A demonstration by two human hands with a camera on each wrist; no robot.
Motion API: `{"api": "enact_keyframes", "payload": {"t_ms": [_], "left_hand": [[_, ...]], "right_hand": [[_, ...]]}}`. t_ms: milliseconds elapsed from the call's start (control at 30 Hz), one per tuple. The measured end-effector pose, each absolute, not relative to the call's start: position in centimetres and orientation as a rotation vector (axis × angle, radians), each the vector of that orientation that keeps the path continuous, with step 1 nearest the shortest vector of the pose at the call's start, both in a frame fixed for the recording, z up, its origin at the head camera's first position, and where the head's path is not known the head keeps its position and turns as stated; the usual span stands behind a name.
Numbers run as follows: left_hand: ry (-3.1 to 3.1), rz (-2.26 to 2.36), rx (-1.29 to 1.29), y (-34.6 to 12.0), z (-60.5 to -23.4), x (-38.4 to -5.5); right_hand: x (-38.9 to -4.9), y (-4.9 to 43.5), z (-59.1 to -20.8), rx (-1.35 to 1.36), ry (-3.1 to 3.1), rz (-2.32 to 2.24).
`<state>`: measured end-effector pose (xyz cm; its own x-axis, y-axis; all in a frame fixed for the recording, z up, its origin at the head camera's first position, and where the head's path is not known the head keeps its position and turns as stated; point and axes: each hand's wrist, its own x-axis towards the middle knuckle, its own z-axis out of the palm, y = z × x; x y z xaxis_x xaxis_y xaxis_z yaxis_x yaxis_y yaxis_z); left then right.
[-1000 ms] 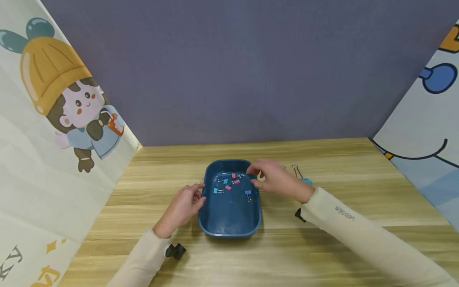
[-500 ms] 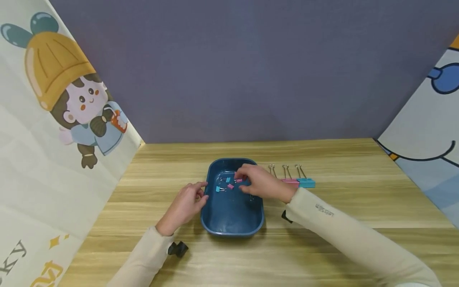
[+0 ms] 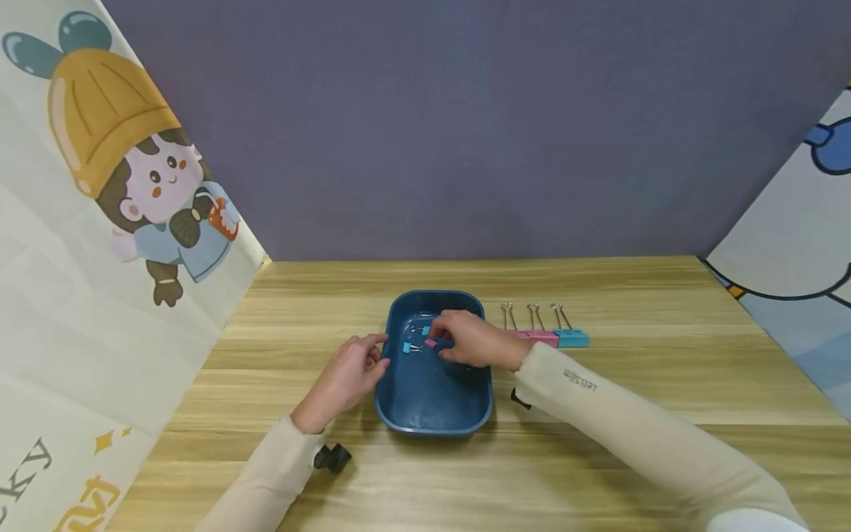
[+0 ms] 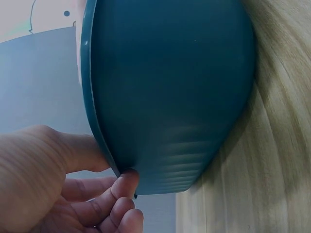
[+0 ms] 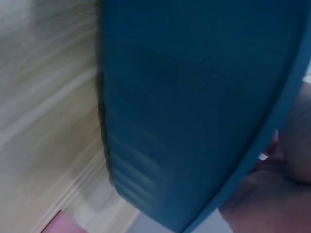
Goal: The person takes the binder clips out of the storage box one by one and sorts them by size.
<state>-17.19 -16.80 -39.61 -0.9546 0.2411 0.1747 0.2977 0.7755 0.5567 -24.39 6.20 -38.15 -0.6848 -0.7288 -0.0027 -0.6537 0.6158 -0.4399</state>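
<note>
A dark blue plastic tray (image 3: 433,421) lies on the wooden table with small binder clips inside. My left hand (image 3: 347,373) grips its left rim; the left wrist view shows fingers and thumb (image 4: 87,153) on either side of that edge. Reaching over the right rim, my right hand (image 3: 473,340) has its fingertips beside a small pink binder clip (image 3: 431,343), thumb and forefinger looking apart. Near them lie two small light blue binder clips, one at the left (image 3: 407,347) and another farther back (image 3: 425,331). The right hand covers other small clips. In the right wrist view, the tray wall (image 5: 194,107) hides its fingertips.
Right of the tray stand large binder clips in a row, handles up: a light blue one (image 3: 573,338), a pink one (image 3: 544,338) and another pink one partly behind the right wrist. A grey-purple panel (image 3: 465,148) closes off the table's back.
My right hand has moved left and slightly down, from the tray's right rim to over the small clips inside. The large clips' row has come into view. The left hand stays at the rim.
</note>
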Motion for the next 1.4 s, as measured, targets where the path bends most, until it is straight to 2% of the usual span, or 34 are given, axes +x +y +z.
{"api": "enact_keyframes", "payload": {"t_ms": [467, 1400], "left_hand": [[-2.852, -0.897, -0.475, -16.8, -39.8, -17.4], [-2.849, -0.916, -0.481, -17.0, -39.7, -17.4]], "right_hand": [[-25.7, 3.9, -39.2, -1.056, 2.683, -0.432], [-26.0, 4.0, -40.3, -1.218, 2.638, -0.546]]}}
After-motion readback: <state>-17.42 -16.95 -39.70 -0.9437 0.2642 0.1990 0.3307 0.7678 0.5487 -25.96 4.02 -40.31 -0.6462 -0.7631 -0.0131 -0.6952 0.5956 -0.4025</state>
